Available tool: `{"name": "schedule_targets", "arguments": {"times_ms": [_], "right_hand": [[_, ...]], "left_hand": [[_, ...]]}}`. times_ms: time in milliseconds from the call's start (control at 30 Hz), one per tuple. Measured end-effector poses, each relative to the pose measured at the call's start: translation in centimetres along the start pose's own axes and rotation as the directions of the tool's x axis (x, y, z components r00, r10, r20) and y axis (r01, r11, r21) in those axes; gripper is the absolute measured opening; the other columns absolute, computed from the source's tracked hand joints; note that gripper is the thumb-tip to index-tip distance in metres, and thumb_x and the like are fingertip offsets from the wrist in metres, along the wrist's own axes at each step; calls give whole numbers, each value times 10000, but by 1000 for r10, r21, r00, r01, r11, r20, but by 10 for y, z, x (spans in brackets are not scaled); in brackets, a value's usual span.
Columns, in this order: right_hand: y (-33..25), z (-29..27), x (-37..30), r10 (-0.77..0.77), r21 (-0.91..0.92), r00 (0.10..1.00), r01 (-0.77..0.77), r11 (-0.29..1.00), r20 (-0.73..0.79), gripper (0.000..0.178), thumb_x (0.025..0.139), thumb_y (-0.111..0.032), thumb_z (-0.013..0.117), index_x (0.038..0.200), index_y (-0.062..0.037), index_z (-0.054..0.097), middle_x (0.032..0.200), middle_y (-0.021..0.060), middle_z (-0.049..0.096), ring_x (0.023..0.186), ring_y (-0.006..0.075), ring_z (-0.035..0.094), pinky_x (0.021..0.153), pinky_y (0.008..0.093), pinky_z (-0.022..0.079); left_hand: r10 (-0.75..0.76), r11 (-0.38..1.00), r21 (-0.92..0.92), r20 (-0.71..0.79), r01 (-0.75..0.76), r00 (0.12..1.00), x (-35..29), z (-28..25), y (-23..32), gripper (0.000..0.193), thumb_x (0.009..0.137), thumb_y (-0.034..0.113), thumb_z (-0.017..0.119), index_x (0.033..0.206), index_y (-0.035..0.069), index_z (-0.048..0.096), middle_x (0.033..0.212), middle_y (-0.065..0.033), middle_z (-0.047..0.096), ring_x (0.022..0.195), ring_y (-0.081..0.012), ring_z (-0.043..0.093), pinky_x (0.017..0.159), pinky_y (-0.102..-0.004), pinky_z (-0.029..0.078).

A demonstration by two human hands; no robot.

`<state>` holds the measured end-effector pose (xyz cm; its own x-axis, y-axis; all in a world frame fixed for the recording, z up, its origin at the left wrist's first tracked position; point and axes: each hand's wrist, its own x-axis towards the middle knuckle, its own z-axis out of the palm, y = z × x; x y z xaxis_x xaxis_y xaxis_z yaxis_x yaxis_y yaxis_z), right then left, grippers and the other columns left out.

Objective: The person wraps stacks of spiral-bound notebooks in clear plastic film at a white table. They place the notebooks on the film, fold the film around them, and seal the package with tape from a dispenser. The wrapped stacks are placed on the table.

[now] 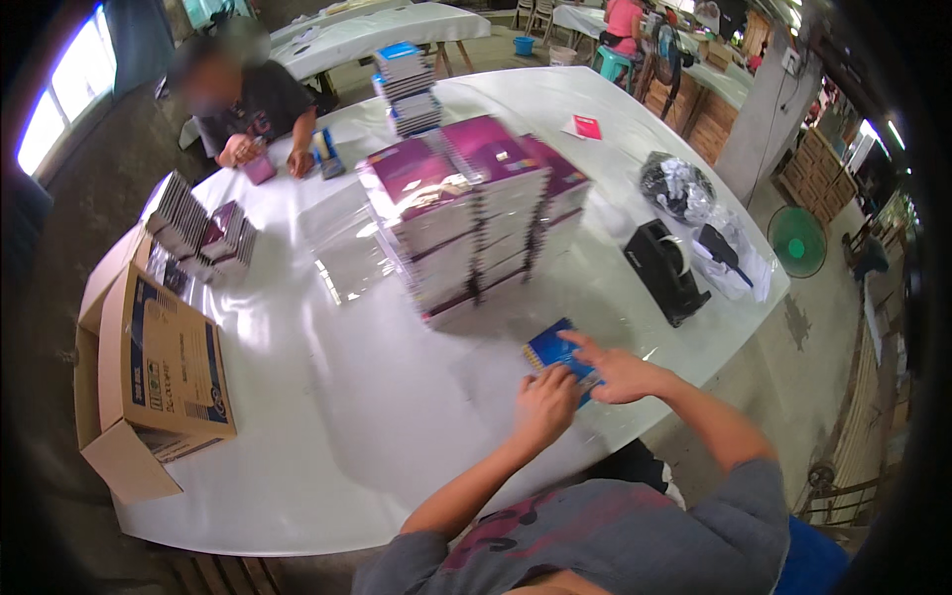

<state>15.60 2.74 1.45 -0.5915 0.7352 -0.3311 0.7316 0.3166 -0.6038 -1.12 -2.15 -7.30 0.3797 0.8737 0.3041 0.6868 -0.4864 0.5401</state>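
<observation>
A small blue spiral notebook point(552, 343) lies on the white-covered table close in front of me, its light-coloured coil along the left edge. My left hand point(548, 405) is closed at the notebook's near left corner, fingers curled onto it. From the right, my right hand point(620, 373) reaches over the notebook with its index finger stretched across the cover and the thumb apart. Part of the near edge is hidden under both hands. Just beyond stand tall stacks of purple-covered spiral notebooks point(436, 213), with clear plastic sleeves point(352, 263) lying flat beside them.
A black tape dispenser point(662, 273) and crumpled clear plastic point(678, 186) are at the right. An open cardboard box point(178, 357) and more notebook stacks point(188, 223) stand left. Across the table point(327, 436), a co-worker point(248, 109) handles a purple item. A green fan point(796, 242) stands beyond.
</observation>
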Motion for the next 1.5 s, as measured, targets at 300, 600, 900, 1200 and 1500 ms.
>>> {"name": "schedule_targets", "arguments": {"times_ms": [300,600,900,1200,1500], "right_hand": [[73,1,39,-586,123,787,573,810,190,833,752,-9,479,1447,-163,46,977,297,594,842,462,589,752,517,452],[97,40,19,-749,-183,536,752,634,-390,774,773,24,452,1457,-139,127,1160,191,582,1036,386,561,941,416,410],[97,39,46,-724,1,606,767,642,-330,391,742,72,482,1115,-42,498,1042,177,587,903,334,611,781,412,480],[71,0,74,-759,56,648,757,651,64,415,653,158,567,1013,-34,489,1003,130,534,850,264,613,698,348,493],[65,21,25,-669,-322,741,621,715,-56,600,674,190,529,1172,-134,441,1259,197,372,947,360,569,698,402,514]], "left_hand": [[-480,853,201,-61,482,875,27,-16,48,530,714,117,693,1193,92,468,1028,-102,607,924,-327,598,788,-427,447],[-468,845,321,55,428,882,34,7,38,688,656,109,750,1299,198,523,1218,-193,489,1181,-348,435,1009,-420,353],[-410,876,248,-64,413,910,23,15,29,528,602,96,768,1098,4,610,1181,-174,520,1110,-339,505,940,-386,413],[-309,936,129,-146,328,940,18,18,12,577,538,141,817,1058,-7,613,1162,-185,539,1098,-344,517,933,-385,425],[-299,628,209,-825,749,480,-78,-189,-52,837,704,389,732,1400,160,326,1340,-231,392,1164,-426,428,982,-503,350]]}}
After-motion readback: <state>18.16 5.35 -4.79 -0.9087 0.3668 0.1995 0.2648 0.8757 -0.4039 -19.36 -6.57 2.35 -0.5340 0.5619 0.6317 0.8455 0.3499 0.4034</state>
